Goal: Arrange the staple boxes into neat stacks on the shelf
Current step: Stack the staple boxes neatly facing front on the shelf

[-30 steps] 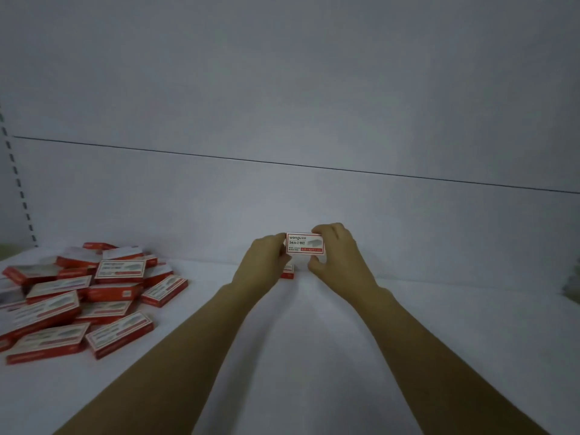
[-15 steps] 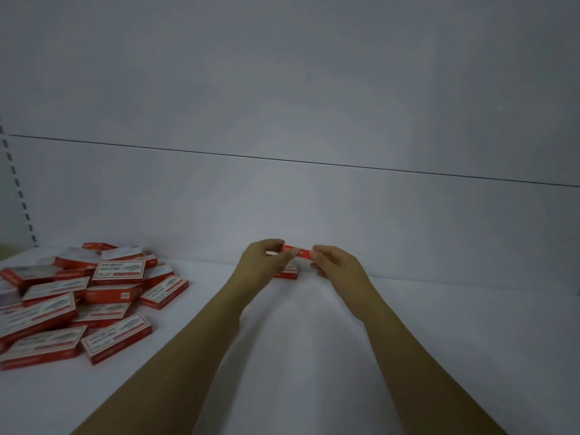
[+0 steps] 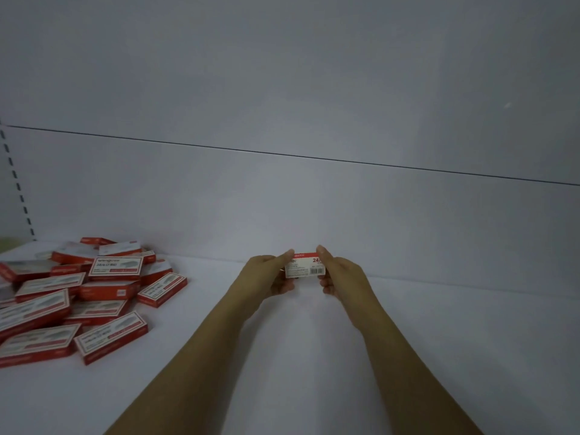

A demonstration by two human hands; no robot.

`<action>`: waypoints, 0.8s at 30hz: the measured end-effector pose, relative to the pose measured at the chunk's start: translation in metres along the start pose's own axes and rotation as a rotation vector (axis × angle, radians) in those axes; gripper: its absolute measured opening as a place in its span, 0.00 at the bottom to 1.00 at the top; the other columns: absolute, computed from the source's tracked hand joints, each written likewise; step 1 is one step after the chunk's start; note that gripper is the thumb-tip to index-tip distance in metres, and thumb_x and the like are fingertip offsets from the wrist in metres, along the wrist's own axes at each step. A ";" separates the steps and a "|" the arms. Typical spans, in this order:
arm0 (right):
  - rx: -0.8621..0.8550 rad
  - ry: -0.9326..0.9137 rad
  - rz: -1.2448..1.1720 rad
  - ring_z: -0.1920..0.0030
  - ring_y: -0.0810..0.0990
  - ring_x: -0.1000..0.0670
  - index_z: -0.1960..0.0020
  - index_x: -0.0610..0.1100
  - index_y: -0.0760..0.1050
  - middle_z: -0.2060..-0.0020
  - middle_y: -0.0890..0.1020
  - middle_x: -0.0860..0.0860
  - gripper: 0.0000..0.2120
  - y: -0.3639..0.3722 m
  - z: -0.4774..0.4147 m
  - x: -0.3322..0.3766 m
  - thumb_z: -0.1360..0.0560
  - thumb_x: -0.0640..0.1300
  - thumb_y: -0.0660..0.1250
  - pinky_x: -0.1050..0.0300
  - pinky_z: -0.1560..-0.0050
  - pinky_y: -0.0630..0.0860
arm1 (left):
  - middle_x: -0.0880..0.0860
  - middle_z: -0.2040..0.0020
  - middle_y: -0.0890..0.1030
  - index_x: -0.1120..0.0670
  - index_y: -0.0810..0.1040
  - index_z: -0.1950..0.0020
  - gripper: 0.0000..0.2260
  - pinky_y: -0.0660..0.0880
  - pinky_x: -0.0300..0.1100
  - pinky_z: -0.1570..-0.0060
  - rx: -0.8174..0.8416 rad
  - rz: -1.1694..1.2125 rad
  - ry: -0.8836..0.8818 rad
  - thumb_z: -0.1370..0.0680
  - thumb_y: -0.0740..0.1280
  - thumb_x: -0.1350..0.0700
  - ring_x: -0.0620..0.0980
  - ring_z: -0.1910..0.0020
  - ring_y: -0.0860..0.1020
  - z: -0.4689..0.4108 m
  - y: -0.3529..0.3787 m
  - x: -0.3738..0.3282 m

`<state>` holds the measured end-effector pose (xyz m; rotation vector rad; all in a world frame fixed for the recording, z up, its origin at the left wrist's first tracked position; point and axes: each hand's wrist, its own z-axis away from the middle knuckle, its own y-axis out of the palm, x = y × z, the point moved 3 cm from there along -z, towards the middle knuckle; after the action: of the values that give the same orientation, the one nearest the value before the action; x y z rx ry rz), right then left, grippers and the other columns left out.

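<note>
Mid-placement: left hand (image 3: 266, 274) and right hand (image 3: 342, 277) each pinch one end of a staple box (image 3: 304, 267), barcode face up toward camera, near the shelf (image 3: 314, 356) back edge; next, probably lay it flat and square, with the loose pile (image 3: 78, 293) waiting well left.

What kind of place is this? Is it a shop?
Probably a shop or stockroom shelf: a white shelf board, a slotted upright strip on the left, and a heap of red-and-white cardboard staple boxes.
</note>
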<state>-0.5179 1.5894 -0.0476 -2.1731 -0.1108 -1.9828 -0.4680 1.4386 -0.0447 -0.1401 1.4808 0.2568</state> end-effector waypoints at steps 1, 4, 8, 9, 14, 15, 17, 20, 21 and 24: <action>-0.016 -0.032 0.000 0.64 0.77 0.52 0.57 0.43 0.79 0.65 0.80 0.48 0.17 -0.001 0.000 0.003 0.27 0.57 0.66 0.57 0.56 0.78 | 0.63 0.54 0.82 0.63 0.79 0.50 0.13 0.79 0.37 0.62 0.039 0.020 0.004 0.22 0.66 0.52 0.53 0.61 0.80 0.000 0.000 0.000; -0.023 -0.174 -0.029 0.57 0.81 0.52 0.50 0.44 0.79 0.55 0.82 0.49 0.12 -0.001 0.004 0.020 0.26 0.52 0.68 0.60 0.54 0.79 | 0.66 0.44 0.79 0.67 0.77 0.42 0.12 0.80 0.37 0.55 0.171 0.146 0.021 0.23 0.66 0.61 0.53 0.53 0.82 0.000 0.000 -0.001; 0.032 -0.371 0.090 0.53 0.79 0.56 0.45 0.50 0.77 0.49 0.78 0.53 0.13 0.008 0.013 0.039 0.29 0.44 0.72 0.68 0.58 0.77 | 0.63 0.40 0.78 0.68 0.71 0.35 0.18 0.77 0.43 0.44 0.289 0.251 0.064 0.25 0.62 0.73 0.56 0.44 0.80 -0.003 0.002 -0.002; 0.043 -0.405 0.126 0.54 0.78 0.57 0.45 0.51 0.77 0.48 0.76 0.53 0.15 0.012 0.016 0.042 0.29 0.42 0.73 0.70 0.59 0.76 | 0.62 0.40 0.79 0.67 0.72 0.36 0.18 0.76 0.44 0.42 0.303 0.222 0.091 0.25 0.60 0.75 0.56 0.42 0.79 -0.004 0.003 -0.002; 0.094 -0.547 0.353 0.53 0.76 0.58 0.42 0.50 0.75 0.46 0.73 0.54 0.20 0.028 0.024 0.041 0.32 0.43 0.75 0.74 0.55 0.74 | 0.58 0.46 0.81 0.63 0.74 0.39 0.19 0.78 0.40 0.46 0.254 0.112 0.159 0.26 0.58 0.77 0.50 0.48 0.81 -0.005 0.006 -0.002; 0.097 -0.560 0.370 0.53 0.76 0.59 0.42 0.50 0.75 0.46 0.73 0.54 0.19 0.028 0.025 0.042 0.31 0.43 0.75 0.75 0.55 0.73 | 0.57 0.47 0.82 0.62 0.74 0.39 0.18 0.78 0.39 0.47 0.245 0.101 0.165 0.26 0.59 0.76 0.50 0.49 0.81 -0.005 0.005 -0.002; 0.097 -0.555 0.349 0.54 0.77 0.60 0.42 0.50 0.75 0.47 0.74 0.54 0.19 0.026 0.024 0.044 0.31 0.42 0.74 0.74 0.56 0.74 | 0.59 0.46 0.81 0.63 0.73 0.38 0.19 0.79 0.41 0.46 0.232 0.100 0.180 0.27 0.61 0.76 0.54 0.47 0.81 -0.005 0.003 -0.003; 0.093 -0.453 0.229 0.55 0.79 0.60 0.42 0.52 0.74 0.48 0.78 0.53 0.20 0.015 0.021 0.047 0.30 0.38 0.72 0.71 0.58 0.76 | 0.61 0.43 0.80 0.64 0.73 0.37 0.22 0.80 0.42 0.50 0.154 0.100 0.216 0.30 0.66 0.76 0.59 0.45 0.80 -0.002 -0.002 -0.009; 0.089 -0.418 0.203 0.55 0.80 0.60 0.42 0.52 0.74 0.49 0.79 0.53 0.20 0.010 0.019 0.046 0.30 0.37 0.71 0.71 0.58 0.76 | 0.60 0.44 0.80 0.63 0.74 0.38 0.23 0.81 0.41 0.52 0.101 0.072 0.246 0.31 0.69 0.75 0.58 0.47 0.81 -0.001 -0.004 -0.012; 0.102 -0.349 0.216 0.57 0.81 0.64 0.44 0.52 0.73 0.53 0.81 0.54 0.18 -0.001 0.014 0.041 0.30 0.35 0.70 0.72 0.59 0.75 | 0.52 0.47 0.82 0.56 0.77 0.42 0.22 0.80 0.35 0.57 -0.017 -0.060 0.348 0.33 0.72 0.73 0.48 0.55 0.83 0.004 -0.008 -0.023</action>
<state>-0.5000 1.5899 -0.0081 -2.3305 -0.0251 -1.4423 -0.4632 1.4298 -0.0225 -0.2520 1.8165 0.2031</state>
